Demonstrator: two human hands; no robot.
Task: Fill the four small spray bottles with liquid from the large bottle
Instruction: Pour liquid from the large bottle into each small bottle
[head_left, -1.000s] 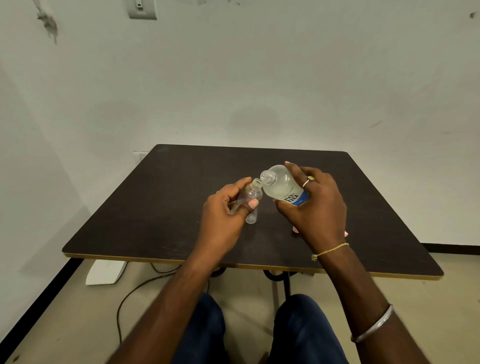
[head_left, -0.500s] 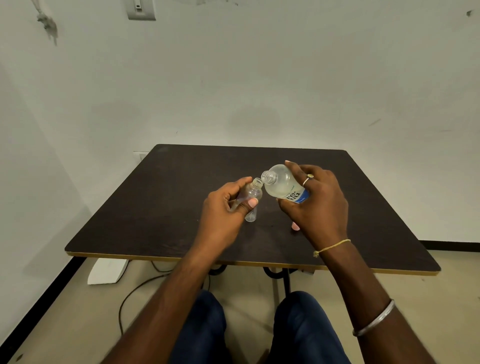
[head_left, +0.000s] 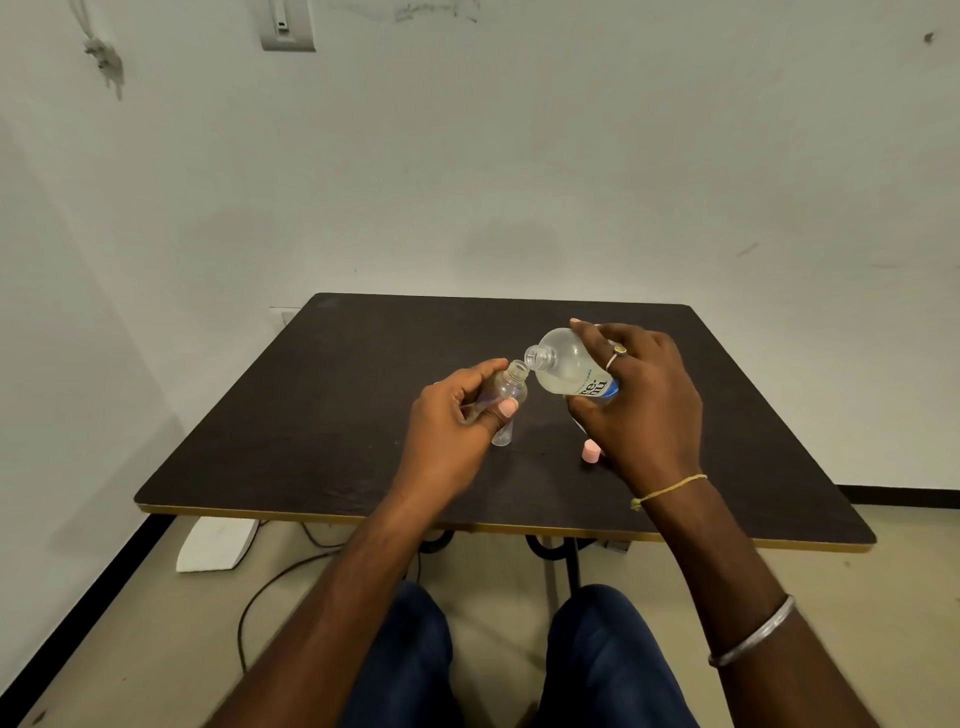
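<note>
**Pouring step, head view.** The left hand (head_left: 457, 421) grasps 1 small spray bottle (head_left: 512, 388) between the thumb and curled fingers. The bottle's open neck points up at a slight tilt, above the middle of the dark table (head_left: 311, 415). Whether its base touches the tabletop cannot be told. The right hand (head_left: 641, 400) is wrapped round the large bottle (head_left: 563, 364), which is tipped toward the left. Its uncapped mouth sits just beside and slightly above the small neck, and the 2 rims touch or nearly touch. No stream can be made out, and the level in the small bottle is too faint to read.

**Judgement.** The step is best done by resting the large lip over the small opening and raising the large bottle's base slowly, so that only a thin thread runs. The small bottle should be held steady and nearly upright. The narrow neck leaves little margin, so a quick tilt would probably spill liquid over the left fingers and the table. Stopping short of the brim would leave room for a spray head.

**Surroundings.** 1 pink cap (head_left: 591, 451) stands on the table just beside the heel of the right hand, away from the 2 mouths. The other 3 small bottles do not show. A cable (head_left: 270, 587) and a white object (head_left: 218, 543) lie on the floor near the table's left edge. Nothing stands between the 2 mouths.
</note>
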